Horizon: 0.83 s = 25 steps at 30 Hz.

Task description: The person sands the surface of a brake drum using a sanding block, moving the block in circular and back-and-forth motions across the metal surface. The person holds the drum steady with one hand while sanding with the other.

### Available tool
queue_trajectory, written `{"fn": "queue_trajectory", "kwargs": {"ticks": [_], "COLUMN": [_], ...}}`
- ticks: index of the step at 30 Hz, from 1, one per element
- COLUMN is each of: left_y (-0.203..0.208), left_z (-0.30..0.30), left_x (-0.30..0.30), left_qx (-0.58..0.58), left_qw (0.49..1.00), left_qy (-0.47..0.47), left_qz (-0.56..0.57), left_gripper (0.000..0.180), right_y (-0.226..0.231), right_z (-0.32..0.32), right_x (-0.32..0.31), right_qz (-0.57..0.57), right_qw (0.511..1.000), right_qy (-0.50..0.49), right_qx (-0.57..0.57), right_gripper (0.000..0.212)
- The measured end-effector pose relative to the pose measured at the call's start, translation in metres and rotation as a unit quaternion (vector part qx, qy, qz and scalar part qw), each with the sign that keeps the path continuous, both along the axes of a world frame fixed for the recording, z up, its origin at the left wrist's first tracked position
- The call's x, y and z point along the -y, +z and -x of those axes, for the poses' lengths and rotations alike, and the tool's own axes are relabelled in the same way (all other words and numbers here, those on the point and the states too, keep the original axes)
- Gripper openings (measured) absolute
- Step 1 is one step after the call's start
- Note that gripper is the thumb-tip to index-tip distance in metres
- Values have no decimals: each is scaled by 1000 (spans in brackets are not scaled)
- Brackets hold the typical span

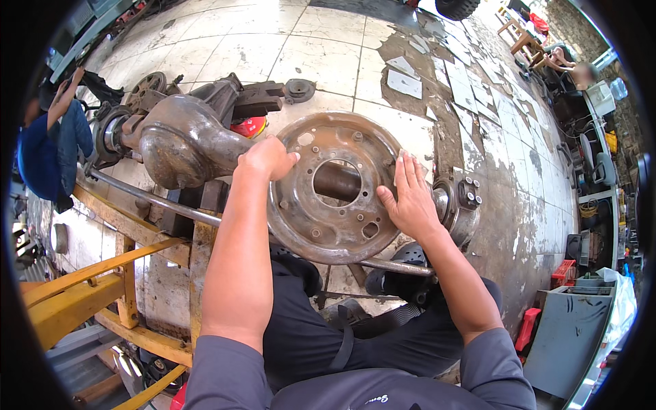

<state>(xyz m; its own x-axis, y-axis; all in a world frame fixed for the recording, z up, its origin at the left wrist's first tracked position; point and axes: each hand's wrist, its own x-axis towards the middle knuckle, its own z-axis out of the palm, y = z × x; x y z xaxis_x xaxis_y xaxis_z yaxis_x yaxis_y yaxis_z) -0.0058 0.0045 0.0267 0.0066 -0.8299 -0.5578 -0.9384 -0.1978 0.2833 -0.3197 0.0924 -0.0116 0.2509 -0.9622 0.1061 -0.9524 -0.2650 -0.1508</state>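
Note:
A round, worn brake backing plate (301, 232) with a large centre hole and several bolts and smaller holes stands tilted in front of me, above my knees. My left hand (268, 158) is closed on its upper left rim, the thumb on the near face and the other fingers mostly hidden. Flat against the right rim lies my right hand (413, 195), fingers stretched out and thumb apart. Through the centre hole a brown axle tube (337, 181) shows behind the plate. Left of my left hand bulges the axle's rusty differential housing (179, 140).
A hub with bolts (468, 193) sits at the axle's right end. A metal rod (150, 198) runs low across the front. Yellow frames (82, 301) stand at left, near a seated person (58, 137). A grey cabinet (567, 338) is at right. Broken tiles (404, 83) lie beyond.

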Motion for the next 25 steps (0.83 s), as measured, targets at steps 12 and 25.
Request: {"fn": "queue_trajectory", "kwargs": {"ticks": [12, 25], "left_y": [4, -7], "left_z": [3, -3], "left_x": [-1, 3], "left_qx": [9, 12], "left_qw": [1000, 1000], "left_qy": [13, 27], "left_qz": [-14, -8], "left_gripper": [66, 65], "right_y": [8, -1], "right_z": [6, 1], "right_x": [-10, 8], "right_qz": [-26, -7], "right_qw": [998, 999], "right_qy": [53, 34], "right_qx": [-5, 8], "right_gripper": [76, 77]}}
